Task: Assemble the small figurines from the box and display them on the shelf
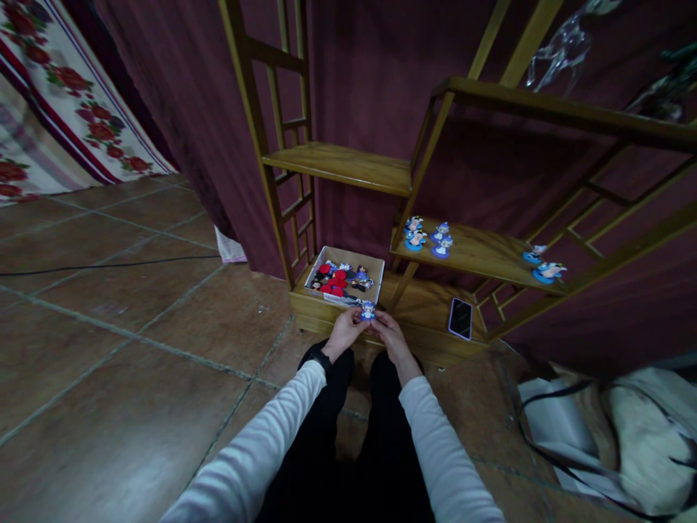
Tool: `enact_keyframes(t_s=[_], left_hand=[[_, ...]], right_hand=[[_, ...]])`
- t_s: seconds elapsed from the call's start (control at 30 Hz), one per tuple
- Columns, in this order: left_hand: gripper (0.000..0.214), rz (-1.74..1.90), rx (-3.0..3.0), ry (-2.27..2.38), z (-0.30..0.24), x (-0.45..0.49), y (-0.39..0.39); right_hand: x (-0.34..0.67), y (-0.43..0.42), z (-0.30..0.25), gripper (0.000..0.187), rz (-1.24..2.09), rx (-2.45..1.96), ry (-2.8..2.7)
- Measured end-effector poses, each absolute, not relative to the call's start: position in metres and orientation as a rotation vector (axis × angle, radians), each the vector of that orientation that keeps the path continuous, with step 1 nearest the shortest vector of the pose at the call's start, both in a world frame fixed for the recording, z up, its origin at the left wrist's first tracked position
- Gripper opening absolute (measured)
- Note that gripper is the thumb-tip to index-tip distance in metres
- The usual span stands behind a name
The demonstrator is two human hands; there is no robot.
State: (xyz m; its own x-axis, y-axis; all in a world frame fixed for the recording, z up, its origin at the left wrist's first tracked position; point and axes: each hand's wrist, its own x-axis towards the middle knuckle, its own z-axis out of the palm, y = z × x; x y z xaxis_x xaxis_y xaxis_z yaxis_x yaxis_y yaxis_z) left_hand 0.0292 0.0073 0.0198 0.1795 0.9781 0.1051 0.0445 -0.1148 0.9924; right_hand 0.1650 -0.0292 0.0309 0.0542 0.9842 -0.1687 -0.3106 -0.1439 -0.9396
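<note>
A small blue-and-white figurine [368,311] is held upright between my two hands, just in front of the box. My left hand [344,330] pinches it from the left, and my right hand [390,332] closes on it from the right. Right behind it, a white cardboard box [380,274] sits on the bottom board of the shelf, with several figurines and red pieces [337,280] lying jumbled inside. On the shelf board above stand two purple-blue figurines [441,245] beside two blue-and-pink ones [414,240]. Two more figurines [549,272] are at that board's right end.
The wooden shelf unit [337,165] stands against a dark red curtain [364,80]. A phone [460,318] lies on the bottom board at right. Glass ornaments [563,51] are on the upper right board. Bags [626,428] rest on the tiled floor at right.
</note>
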Motion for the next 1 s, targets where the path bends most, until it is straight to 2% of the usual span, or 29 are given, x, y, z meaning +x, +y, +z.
enact_keyframes(t_s=[1.0], left_hand=[[0.031,1.120,1.588,1.142,0.0185,0.0266,0.0072]], right_hand=[[0.1649,-0.0277,0.0272,0.038,1.403,-1.131,-0.825]])
